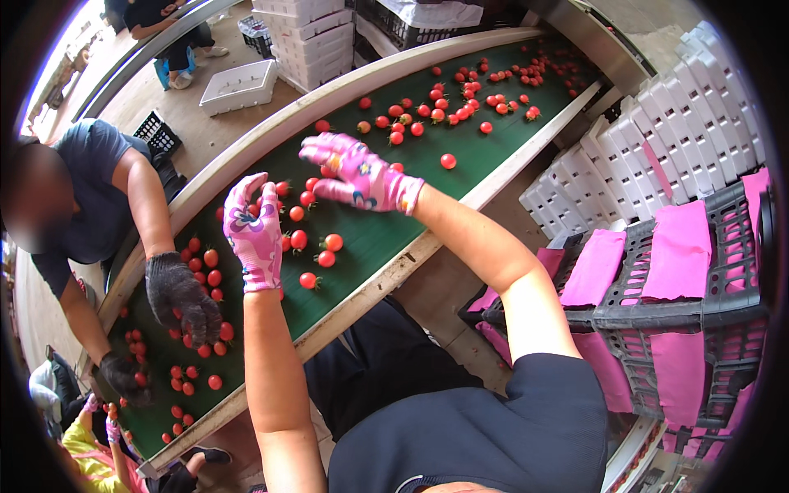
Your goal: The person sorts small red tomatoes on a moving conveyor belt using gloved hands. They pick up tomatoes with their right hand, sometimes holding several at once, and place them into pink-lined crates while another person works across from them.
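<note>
Both your hands wear thin fabric gloves, pink with a flower print, over bare forearms. Your left hand (253,234) hovers above the green belt (374,234) with its fingers extended and slightly curled, palm down, gripping nothing that shows. Your right hand (357,174) reaches farther along the belt, fingers spread loosely and pointing left; you can't tell whether a tomato sits under its palm.

The belt is smooth, matte green, edged by pale cream rails (386,275). Small round glossy tomatoes (316,246), red to orange, some with green stems, lie loose between your two hands and just right of your left fingers. A denser scatter of tomatoes (460,94) lies far along the belt, well apart from both hands.

On the left, another person's hand in a dark knitted glove (181,297) rests on the belt among more tomatoes; their second gloved hand (123,376) is lower, partly dimmed by the picture's rim.

On your right stand black plastic lattice crates (690,312) draped with pink cloth liners (678,246), and beyond them stacked white ribbed trays (657,140). The crates' lower part is cut off by the dark edge.
</note>
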`<control>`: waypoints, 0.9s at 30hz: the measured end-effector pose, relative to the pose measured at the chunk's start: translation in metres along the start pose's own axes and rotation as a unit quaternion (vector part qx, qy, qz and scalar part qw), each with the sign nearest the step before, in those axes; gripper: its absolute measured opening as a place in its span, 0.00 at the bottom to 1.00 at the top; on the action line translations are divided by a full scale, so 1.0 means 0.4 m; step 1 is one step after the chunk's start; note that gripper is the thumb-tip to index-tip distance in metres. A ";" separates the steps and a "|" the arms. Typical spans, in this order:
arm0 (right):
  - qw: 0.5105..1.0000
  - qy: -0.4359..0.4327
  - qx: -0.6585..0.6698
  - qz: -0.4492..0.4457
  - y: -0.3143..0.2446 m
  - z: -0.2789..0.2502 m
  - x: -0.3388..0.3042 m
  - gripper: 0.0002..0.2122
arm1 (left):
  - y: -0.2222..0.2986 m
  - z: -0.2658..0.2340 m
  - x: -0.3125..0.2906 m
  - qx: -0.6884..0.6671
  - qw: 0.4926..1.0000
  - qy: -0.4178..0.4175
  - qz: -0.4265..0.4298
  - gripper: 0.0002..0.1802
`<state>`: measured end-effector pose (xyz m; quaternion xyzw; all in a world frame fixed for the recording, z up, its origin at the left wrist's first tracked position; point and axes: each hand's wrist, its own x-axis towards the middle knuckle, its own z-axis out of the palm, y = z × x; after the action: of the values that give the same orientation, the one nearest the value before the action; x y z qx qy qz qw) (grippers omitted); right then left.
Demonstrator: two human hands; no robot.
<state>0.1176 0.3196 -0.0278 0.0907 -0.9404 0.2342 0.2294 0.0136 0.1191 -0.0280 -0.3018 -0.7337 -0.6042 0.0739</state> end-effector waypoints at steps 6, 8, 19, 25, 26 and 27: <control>0.916 -0.006 -0.243 0.318 0.142 -0.039 -0.037 0.34 | 0.030 0.012 -0.007 0.036 0.999 -0.017 0.015 0.10; 0.917 -0.137 -0.257 0.272 0.088 -0.055 -0.025 0.33 | 0.018 0.009 -0.007 0.018 1.000 -0.016 0.009 0.10; 0.995 0.067 0.070 0.033 -0.003 -0.082 -0.134 0.07 | 0.030 -0.008 -0.009 0.054 0.997 -0.026 0.039 0.10; 0.935 0.201 -0.215 0.200 0.194 -0.172 -0.211 0.08 | 0.052 -0.003 -0.006 0.037 0.998 -0.033 0.036 0.10; 0.917 0.214 -0.234 0.241 0.225 -0.178 -0.217 0.09 | 0.052 -0.009 -0.005 0.039 0.998 -0.030 0.034 0.10; 0.903 0.210 -0.245 0.282 0.247 -0.191 -0.231 0.12 | 0.052 -0.003 -0.005 0.039 0.998 -0.037 0.037 0.10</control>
<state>0.2011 0.4488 -0.0510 -0.2890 -0.8842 0.0655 0.3612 0.0260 0.1189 -0.0112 -0.3478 -0.7475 -0.5601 0.0806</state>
